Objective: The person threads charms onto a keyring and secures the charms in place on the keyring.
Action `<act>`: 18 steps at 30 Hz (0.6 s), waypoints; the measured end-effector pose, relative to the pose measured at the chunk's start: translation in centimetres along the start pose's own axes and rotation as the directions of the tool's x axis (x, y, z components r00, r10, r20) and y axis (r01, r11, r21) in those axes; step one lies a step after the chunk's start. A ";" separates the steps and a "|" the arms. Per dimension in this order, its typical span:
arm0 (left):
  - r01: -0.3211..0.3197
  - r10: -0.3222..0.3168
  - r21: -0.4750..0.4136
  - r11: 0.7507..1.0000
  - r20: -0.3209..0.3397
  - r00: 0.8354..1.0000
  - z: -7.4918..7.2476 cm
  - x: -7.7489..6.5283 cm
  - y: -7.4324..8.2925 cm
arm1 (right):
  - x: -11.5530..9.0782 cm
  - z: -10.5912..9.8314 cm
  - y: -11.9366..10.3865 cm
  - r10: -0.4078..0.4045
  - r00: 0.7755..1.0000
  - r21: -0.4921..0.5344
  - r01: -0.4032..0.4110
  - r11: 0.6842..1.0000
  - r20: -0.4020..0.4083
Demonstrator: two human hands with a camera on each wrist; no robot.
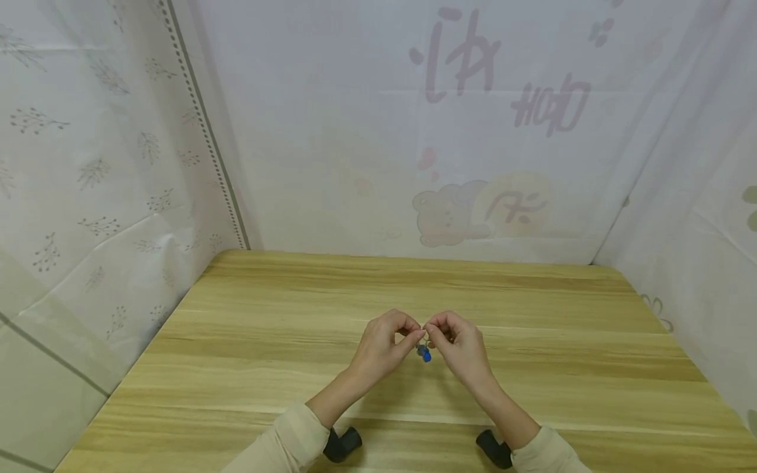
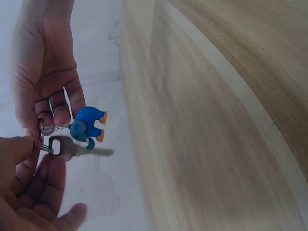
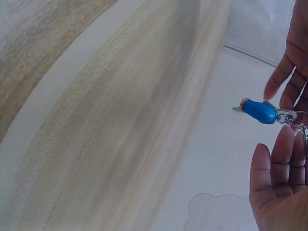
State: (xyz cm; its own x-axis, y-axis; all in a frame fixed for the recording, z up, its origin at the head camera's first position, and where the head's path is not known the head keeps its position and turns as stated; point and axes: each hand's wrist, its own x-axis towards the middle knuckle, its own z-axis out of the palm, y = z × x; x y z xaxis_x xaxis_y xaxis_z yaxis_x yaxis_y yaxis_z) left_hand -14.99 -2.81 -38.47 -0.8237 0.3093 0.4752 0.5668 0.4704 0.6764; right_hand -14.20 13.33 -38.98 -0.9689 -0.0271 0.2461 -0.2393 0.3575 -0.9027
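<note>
Near the middle of the table my two hands meet over a small key ring (image 2: 44, 146). My left hand (image 1: 378, 341) pinches the ring between thumb and fingers, close to the key's head. Opposite it, the fingertips of my right hand (image 1: 464, 347) pinch the same ring near the chain. A metal key (image 2: 68, 148) with a dark head hangs from the ring. Beside it a blue elephant charm (image 2: 88, 120) with orange feet dangles on a short silver chain (image 3: 290, 119). In the head view, fingers hide most of the ring.
The wood-grain table (image 1: 266, 328) extends under both hands. Two black angled pieces (image 1: 343, 445) are at the wrists, beside the sleeves. A pale printed curtain (image 1: 325, 131) hangs behind the table, with more fabric on both sides.
</note>
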 end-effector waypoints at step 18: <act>0.009 -0.009 -0.018 1.000 0.001 1.000 0.2 -0.1 -0.1 | -0.1 0.0 0.1 -0.037 0.999 -0.002 0.037 0.999 0.000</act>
State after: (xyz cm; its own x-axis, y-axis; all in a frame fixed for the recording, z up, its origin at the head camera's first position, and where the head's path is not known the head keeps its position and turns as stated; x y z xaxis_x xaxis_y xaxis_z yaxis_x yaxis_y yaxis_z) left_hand -14.99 -2.78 -38.71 -0.8290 0.3054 0.4685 0.5592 0.4580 0.6910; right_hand -14.11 13.41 -39.09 -0.9595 -0.0404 0.2789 -0.2745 0.3583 -0.8924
